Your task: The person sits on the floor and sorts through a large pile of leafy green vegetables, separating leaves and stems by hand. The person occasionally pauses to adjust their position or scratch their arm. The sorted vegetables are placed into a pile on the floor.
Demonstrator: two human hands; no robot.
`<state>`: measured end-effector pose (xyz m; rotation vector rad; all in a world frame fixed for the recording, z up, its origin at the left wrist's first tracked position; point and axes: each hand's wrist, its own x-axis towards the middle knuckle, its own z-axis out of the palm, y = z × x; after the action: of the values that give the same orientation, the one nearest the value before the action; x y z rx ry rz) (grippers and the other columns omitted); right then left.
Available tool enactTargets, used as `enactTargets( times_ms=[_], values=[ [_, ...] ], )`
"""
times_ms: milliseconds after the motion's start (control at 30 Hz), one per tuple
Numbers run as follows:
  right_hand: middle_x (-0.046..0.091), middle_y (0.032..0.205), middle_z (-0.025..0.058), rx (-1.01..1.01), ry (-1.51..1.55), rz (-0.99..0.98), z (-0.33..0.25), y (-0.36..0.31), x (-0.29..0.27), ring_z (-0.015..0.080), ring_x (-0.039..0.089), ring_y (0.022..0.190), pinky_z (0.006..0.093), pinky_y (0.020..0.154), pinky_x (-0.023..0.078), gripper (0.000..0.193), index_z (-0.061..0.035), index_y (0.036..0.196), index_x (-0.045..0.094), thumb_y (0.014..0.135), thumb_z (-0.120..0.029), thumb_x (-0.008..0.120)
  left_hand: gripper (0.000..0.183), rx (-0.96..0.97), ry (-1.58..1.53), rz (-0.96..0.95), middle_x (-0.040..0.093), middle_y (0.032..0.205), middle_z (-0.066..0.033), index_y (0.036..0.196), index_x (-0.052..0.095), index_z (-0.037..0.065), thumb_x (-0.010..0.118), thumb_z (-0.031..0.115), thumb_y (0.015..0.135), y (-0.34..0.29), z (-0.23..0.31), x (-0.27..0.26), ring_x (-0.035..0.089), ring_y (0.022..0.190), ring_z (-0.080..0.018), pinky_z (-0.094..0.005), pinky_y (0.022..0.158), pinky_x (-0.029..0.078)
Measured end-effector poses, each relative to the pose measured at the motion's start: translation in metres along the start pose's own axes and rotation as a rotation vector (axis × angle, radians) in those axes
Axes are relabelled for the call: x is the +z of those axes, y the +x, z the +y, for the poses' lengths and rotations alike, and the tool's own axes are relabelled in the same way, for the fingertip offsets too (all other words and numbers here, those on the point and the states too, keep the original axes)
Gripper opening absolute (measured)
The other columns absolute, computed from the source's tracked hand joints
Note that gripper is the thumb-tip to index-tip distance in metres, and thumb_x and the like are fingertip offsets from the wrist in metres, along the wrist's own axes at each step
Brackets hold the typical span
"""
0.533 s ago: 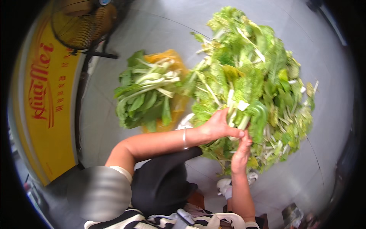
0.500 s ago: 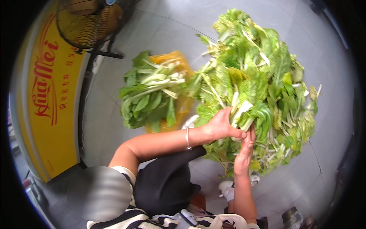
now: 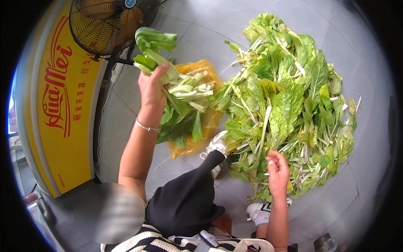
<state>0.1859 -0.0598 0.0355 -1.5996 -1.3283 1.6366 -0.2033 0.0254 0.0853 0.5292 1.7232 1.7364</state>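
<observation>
My left hand (image 3: pixel 152 90), with a bangle on its wrist, is shut on a bunch of bok choy (image 3: pixel 158 41). It holds the bunch over the left side of a small pile of bok choy (image 3: pixel 191 90), whose pale stalks point right. That pile lies on an orange-yellow plastic bag (image 3: pixel 215 82) on the floor. My right hand (image 3: pixel 278 174) is open with loosely bent fingers and nothing in it. It hovers at the near edge of a large heap of loose, partly yellowed leaves and stalks (image 3: pixel 289 101).
A black fan (image 3: pixel 112 25) stands at the upper left, beside a yellow-fronted appliance cabinet (image 3: pixel 63 161). My shoes (image 3: pixel 216 147) are close to the bag and the heap. Grey tiled floor (image 3: pixel 201 25) lies under everything. A dark object (image 3: pixel 323 242) is at the lower right.
My hands have parted. The left has carried the bok choy from over the large heap leftward to the small pile. My right hand has let go and dropped slightly lower.
</observation>
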Motion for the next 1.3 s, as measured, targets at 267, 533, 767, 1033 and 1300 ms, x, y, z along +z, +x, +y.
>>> enactTargets(
  times_ms=[267,533,767,1033,1300],
  values=[
    [0.059,0.102,0.0123,-0.098,-0.15,-0.08,-0.014,0.005,0.017,0.0219,0.062,0.091,0.0331,0.082,0.049,0.022,-0.0012,0.11,0.059,0.089,-0.007,0.054,0.037,0.222,0.355,0.151,0.061,0.093,-0.0052,0.108,0.053,0.008,0.073,0.01,0.076,-0.015,-0.018,-0.059,0.061,0.077,-0.0168,-0.0313,0.062,0.05],
    [0.059,0.098,0.0147,-0.252,-0.401,-0.141,-0.017,0.008,0.02,0.03,0.06,0.087,0.0365,0.078,0.048,0.021,-0.001,0.104,0.062,0.085,-0.001,0.055,0.025,0.948,1.657,-1.087,0.057,0.123,-0.0043,0.093,0.065,0.015,0.067,0.009,0.068,0.007,-0.036,-0.023,0.043,0.126,-0.0258,-0.0462,0.11,0.026],
    [0.058,0.099,0.0137,-0.385,-0.655,-0.222,-0.01,0.007,0.005,0.0321,0.055,0.093,0.0405,0.086,0.042,0.024,-0.0027,0.103,0.064,0.08,-0.001,0.059,0.015,1.131,1.912,-1.368,0.045,0.14,-0.0013,0.083,0.07,0.02,0.055,0.021,0.079,-0.029,-0.084,-0.055,0.029,0.138,-0.0243,-0.0515,0.116,0.012],
    [0.058,0.102,0.0135,-0.384,-0.711,-0.23,0.01,0.0,-0.005,0.033,0.054,0.096,0.0409,0.088,0.041,0.026,-0.003,0.106,0.061,0.08,-0.004,0.06,0.035,0.796,1.548,-1.852,0.058,0.124,-0.0098,0.076,0.074,0.005,0.061,0.035,0.062,-0.026,-0.121,-0.061,0.032,0.134,-0.0282,-0.0511,0.116,0.007],
    [0.046,0.122,0.0197,-0.306,-0.705,-0.029,0.043,0.004,-0.016,0.0383,0.045,0.114,0.046,0.095,0.039,0.04,-0.0032,0.117,0.055,0.079,-0.006,0.065,0.05,0.74,1.537,-1.557,0.058,0.107,-0.0129,0.099,0.063,0.007,0.075,0.033,0.058,-0.051,-0.144,-0.049,0.048,0.118,-0.0319,-0.0488,0.11,0.022]
  ],
)
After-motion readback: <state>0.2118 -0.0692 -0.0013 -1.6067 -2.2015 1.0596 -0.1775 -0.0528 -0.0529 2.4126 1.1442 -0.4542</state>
